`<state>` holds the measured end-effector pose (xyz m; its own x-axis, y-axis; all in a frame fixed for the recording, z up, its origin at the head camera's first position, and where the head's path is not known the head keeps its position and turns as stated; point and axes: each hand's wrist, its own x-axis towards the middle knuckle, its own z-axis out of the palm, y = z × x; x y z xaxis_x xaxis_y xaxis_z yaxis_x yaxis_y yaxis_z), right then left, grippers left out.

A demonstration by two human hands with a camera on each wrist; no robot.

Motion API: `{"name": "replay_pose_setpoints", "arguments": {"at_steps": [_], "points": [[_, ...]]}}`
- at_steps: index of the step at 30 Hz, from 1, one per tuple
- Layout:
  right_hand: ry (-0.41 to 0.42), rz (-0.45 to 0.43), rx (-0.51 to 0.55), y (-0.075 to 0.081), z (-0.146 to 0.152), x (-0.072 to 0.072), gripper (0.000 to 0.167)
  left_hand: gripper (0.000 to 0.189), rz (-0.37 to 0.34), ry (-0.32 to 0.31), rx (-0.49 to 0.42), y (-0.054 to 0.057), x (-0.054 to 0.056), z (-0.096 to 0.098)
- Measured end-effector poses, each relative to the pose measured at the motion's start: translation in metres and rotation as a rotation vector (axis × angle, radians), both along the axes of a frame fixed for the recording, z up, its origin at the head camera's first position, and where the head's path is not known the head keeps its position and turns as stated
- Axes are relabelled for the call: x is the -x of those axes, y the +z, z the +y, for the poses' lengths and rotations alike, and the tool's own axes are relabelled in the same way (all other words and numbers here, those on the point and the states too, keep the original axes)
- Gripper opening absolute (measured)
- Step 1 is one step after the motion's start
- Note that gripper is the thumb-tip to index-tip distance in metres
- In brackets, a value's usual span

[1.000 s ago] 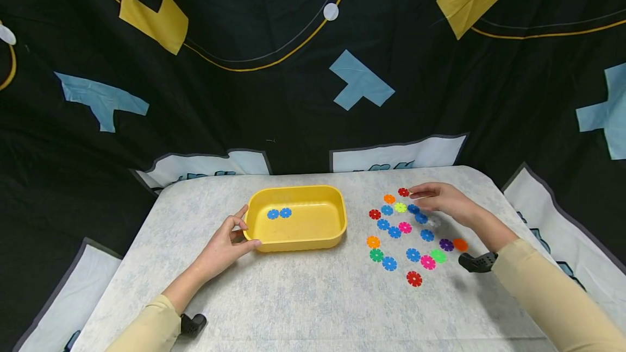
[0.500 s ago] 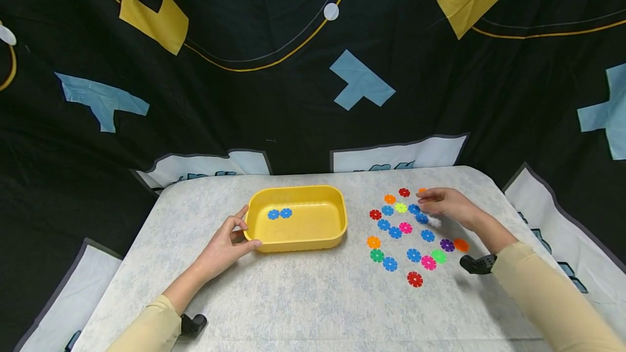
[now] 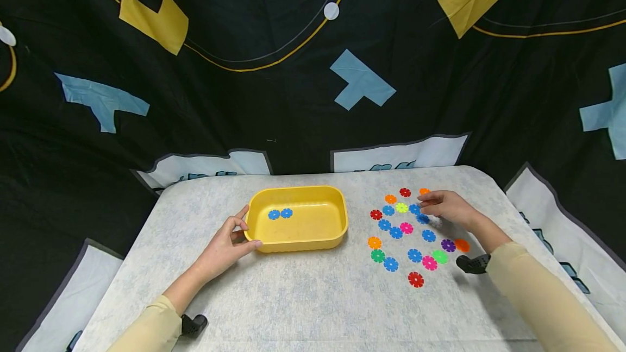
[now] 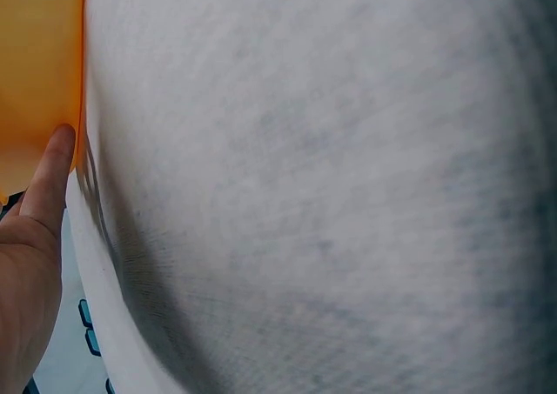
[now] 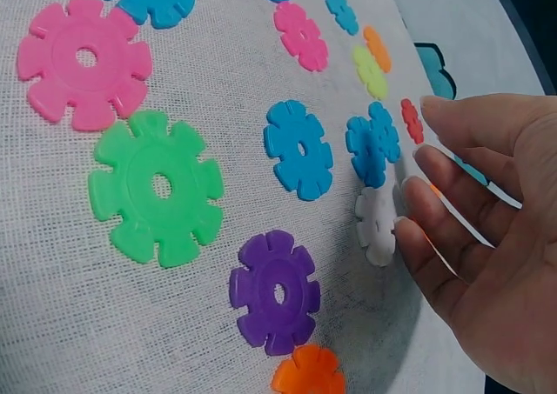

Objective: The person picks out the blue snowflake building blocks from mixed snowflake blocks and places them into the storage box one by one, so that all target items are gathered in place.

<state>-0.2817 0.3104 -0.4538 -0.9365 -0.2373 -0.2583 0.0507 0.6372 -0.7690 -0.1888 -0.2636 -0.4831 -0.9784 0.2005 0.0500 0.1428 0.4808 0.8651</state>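
My left hand (image 3: 226, 243) holds the left end of a yellow plastic tray (image 3: 298, 245), thumb on the front corner of the rim and fingers at the side. In the left wrist view the thumb (image 4: 48, 181) lies along the tray wall (image 4: 39, 55). Two blue notched discs (image 3: 280, 213) lie side by side inside the tray. My right hand (image 3: 449, 208) hovers over the far part of the scattered discs, fingers loosely bent and holding nothing. Beneath its fingertips, the right wrist view shows a white disc (image 5: 376, 224) and overlapping blue discs (image 5: 372, 143).
Nearer on the table lie a purple disc (image 3: 448, 245), a light green disc (image 3: 440, 256), a pink disc (image 3: 430, 263) and a red disc (image 3: 415, 280). An orange disc (image 3: 424, 192) sits beyond the right fingertips. A black curtain (image 3: 293, 124) hangs behind the pale tablecloth (image 3: 303, 297).
My right hand has shifted right and slightly nearer from beside the far red disc, uncovering an orange disc. The left hand and tray stay in place.
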Motion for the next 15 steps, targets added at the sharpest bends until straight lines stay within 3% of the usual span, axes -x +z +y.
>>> {"name": "replay_pose_setpoints", "arguments": {"at_steps": [15], "points": [[-0.008, 0.049, -0.104, -0.011, -0.006, 0.011, 0.045, 0.055, -0.023, -0.004, -0.057, 0.004, -0.003, 0.001]]}}
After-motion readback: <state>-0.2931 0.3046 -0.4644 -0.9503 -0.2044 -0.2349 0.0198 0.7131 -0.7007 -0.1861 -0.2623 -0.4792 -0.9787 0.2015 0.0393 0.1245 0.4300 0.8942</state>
